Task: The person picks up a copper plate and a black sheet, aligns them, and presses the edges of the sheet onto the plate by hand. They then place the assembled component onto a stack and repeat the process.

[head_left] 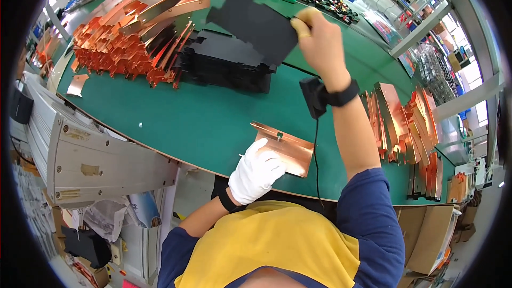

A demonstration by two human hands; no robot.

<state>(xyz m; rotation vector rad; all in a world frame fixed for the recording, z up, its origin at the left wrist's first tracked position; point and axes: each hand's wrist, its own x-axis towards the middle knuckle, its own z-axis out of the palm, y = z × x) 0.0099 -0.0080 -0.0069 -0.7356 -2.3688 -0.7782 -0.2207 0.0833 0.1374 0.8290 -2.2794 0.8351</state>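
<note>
Fingers of the right hand (pixel 321 41) clamped on a black die-cut sheet (pixel 256 25) by the black stack (pixel 226 66), eleven o'clock from the copper-coloured panel (pixel 292 152). Gloved left hand (pixel 257 174) on panel; grip undetermined. Judged step: sheet pickup; next move calls for bringing it panelward, uncreased.

Bright, diffuse illumination covers the green bench (pixel 205 114); windows (pixel 473 77) near the rim appear washed out. Copper sheets (pixel 293 153) bear specular highlights. The raised right hand (pixel 320 37) and black sheet (pixel 253 24) are slightly blurred. Fisheye distortion bows the bench's edge; corners fall to black, with peripheral detail soft.
</note>
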